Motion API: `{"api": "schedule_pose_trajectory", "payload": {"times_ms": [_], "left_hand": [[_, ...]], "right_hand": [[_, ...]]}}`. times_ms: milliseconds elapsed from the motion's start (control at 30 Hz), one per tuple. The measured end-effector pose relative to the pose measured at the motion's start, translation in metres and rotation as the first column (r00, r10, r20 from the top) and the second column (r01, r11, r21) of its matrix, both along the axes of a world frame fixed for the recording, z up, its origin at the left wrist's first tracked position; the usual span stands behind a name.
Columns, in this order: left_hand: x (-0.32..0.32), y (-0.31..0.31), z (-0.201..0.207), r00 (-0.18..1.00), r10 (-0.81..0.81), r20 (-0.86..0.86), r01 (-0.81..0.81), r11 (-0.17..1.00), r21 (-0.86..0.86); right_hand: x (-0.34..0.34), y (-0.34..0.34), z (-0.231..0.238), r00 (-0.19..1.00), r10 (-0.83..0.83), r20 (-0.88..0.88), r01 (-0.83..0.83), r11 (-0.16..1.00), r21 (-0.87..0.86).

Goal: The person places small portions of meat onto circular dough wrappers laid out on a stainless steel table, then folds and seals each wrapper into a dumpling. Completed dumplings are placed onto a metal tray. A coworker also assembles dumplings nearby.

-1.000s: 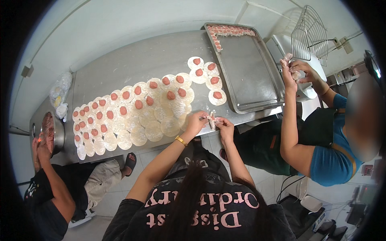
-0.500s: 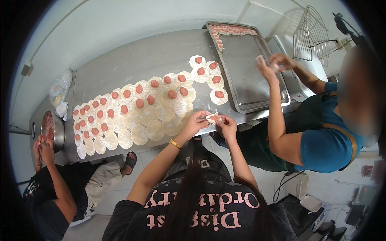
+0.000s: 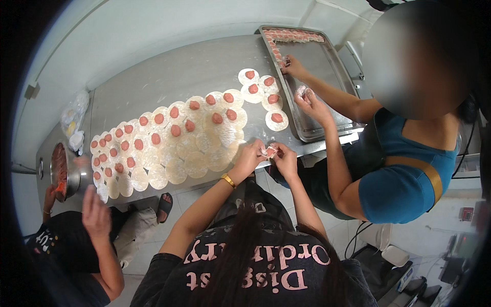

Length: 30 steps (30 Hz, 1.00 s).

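Observation:
Between my two hands, above the front edge of the steel table, is a small dumpling of pale wrapper gathered around pink filling. My left hand pinches one side of it, and my right hand pinches the other. A gold band circles my left wrist. Left of my hands lie overlapping rows of round wrappers, many topped with a ball of pink filling. Beyond my hands sits a separate cluster of filled wrappers.
A large metal tray holds rows of dumplings along its far and left edges. A co-worker's hand reaches into it. At far left, another person's hand is near a bowl of filling; a plastic bag lies behind.
My fingers have drawn closer together around the dumpling. The right co-worker has leaned in, one hand now at the tray's left row. The left person's hands have moved apart.

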<state>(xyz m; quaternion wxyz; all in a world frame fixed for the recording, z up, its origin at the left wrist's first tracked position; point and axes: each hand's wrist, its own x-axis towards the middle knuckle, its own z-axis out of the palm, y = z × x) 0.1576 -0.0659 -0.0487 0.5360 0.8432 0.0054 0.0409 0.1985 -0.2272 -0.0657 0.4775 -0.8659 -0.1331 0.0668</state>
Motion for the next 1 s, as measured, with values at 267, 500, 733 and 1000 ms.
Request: {"api": "schedule_pose_trajectory", "payload": {"times_ms": [267, 500, 733, 1000], "left_hand": [[0.001, -0.007, -0.014, 0.997, -0.059, 0.041, 0.054, 0.992, 0.116], [0.009, -0.003, -0.021, 0.991, -0.133, 0.021, 0.13, 0.985, 0.116], [0.012, -0.004, -0.006, 0.991, -0.136, 0.019, 0.129, 0.969, 0.211], [0.009, 0.001, -0.01, 0.986, -0.156, 0.06, 0.141, 0.969, 0.204]], "right_hand": [[-0.003, -0.007, 0.004, 0.997, 0.073, 0.037, -0.067, 0.988, -0.14], [0.001, -0.004, 0.007, 0.987, 0.091, 0.133, -0.081, 0.993, -0.083], [-0.005, -0.003, 0.006, 0.978, 0.079, 0.194, -0.036, 0.976, -0.217], [-0.007, -0.007, 0.001, 0.992, -0.015, 0.122, 0.03, 0.992, -0.122]]}}
